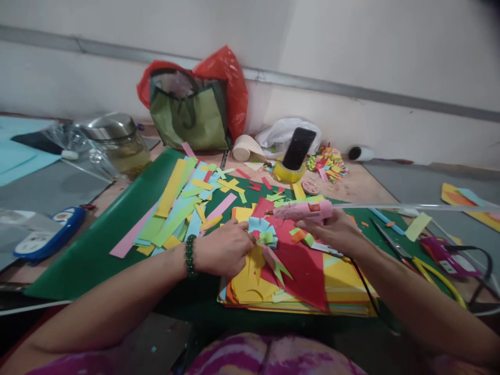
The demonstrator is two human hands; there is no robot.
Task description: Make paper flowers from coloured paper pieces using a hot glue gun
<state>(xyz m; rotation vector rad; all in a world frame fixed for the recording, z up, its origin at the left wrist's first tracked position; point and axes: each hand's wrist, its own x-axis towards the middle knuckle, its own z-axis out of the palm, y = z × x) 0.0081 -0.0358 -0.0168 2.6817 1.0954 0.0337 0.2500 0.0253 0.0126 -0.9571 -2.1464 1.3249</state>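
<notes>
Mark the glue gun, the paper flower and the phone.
glue gun (302, 210): head view, on its pink barrel.
paper flower (261, 226): head view, on its blue petals.
phone (299, 148): head view, on its dark screen.

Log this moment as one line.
left hand: holds paper flower on coloured paper stack | right hand: grips pink glue gun, nozzle toward flower | scissors: lying at right
</notes>
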